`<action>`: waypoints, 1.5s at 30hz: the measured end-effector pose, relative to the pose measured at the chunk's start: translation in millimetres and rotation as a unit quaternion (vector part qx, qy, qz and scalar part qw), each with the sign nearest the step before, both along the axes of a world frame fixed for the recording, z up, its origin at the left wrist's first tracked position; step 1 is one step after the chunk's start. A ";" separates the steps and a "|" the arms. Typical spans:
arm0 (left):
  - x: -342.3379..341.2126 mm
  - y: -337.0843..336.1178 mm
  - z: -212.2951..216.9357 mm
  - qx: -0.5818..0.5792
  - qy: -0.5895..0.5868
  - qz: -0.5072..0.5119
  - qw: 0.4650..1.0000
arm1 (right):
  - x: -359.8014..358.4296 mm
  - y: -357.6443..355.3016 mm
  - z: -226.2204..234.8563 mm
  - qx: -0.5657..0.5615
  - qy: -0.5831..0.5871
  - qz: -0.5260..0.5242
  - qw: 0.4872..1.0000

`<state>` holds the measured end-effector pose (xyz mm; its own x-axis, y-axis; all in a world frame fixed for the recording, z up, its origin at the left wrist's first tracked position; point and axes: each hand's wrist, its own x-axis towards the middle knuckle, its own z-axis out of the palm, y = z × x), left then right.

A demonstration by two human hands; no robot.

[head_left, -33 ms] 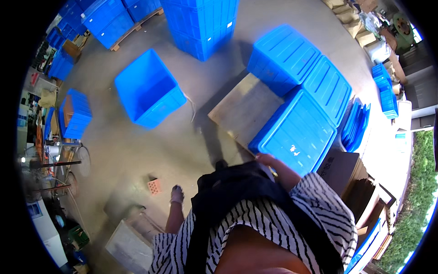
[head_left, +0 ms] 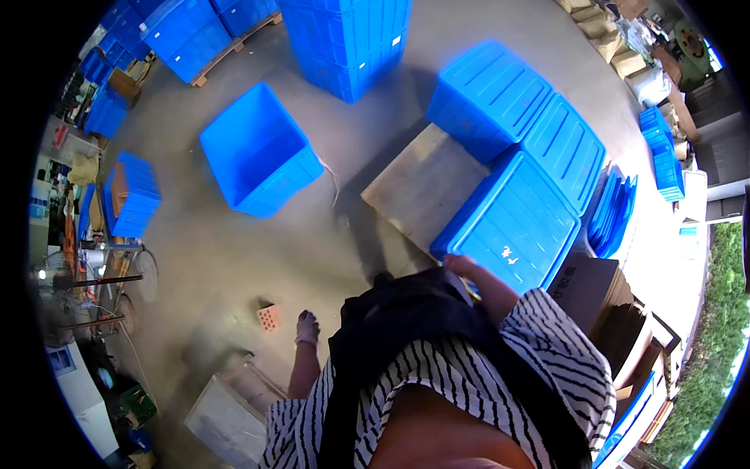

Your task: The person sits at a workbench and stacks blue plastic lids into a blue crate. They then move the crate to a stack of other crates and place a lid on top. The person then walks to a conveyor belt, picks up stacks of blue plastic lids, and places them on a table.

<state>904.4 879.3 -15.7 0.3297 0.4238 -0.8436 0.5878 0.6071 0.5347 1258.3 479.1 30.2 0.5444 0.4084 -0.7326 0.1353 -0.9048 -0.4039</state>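
**Head view: three lidded blue bins (head_left: 512, 223), one lidless blue bin (head_left: 285, 186)**

The right hand (head_left: 462, 268) is at the closest lidded bin's near corner; whether it grips or touches anything, I cannot tell. The left hand (head_left: 308, 327) hangs near a perforated brick (head_left: 269, 318), nothing visible in it, finger closure unclear. Ahead of the right hand lies a flat board (head_left: 426, 184), with two lidded bins beyond. Farther ahead and leftward stands the lidless one, so covering looks incomplete.

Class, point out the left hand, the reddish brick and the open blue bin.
Left hand (head_left: 308, 327), head view: middle of the hand.
Reddish brick (head_left: 269, 318), head view: holed face.
Open blue bin (head_left: 281, 187), head view: outer side wall.
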 end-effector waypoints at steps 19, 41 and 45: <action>139.4 210.4 1.8 0.284 0.198 -0.485 0.803 | 127.4 91.0 -111.1 -0.082 0.076 -0.120 0.986; 792.1 394.7 8.6 0.254 0.092 -0.772 0.576 | 475.3 261.3 0.1 0.094 0.037 -0.626 0.773; 965.1 375.8 13.6 0.228 0.068 -0.815 0.528 | 545.3 259.3 3.2 0.220 -0.030 -0.643 0.733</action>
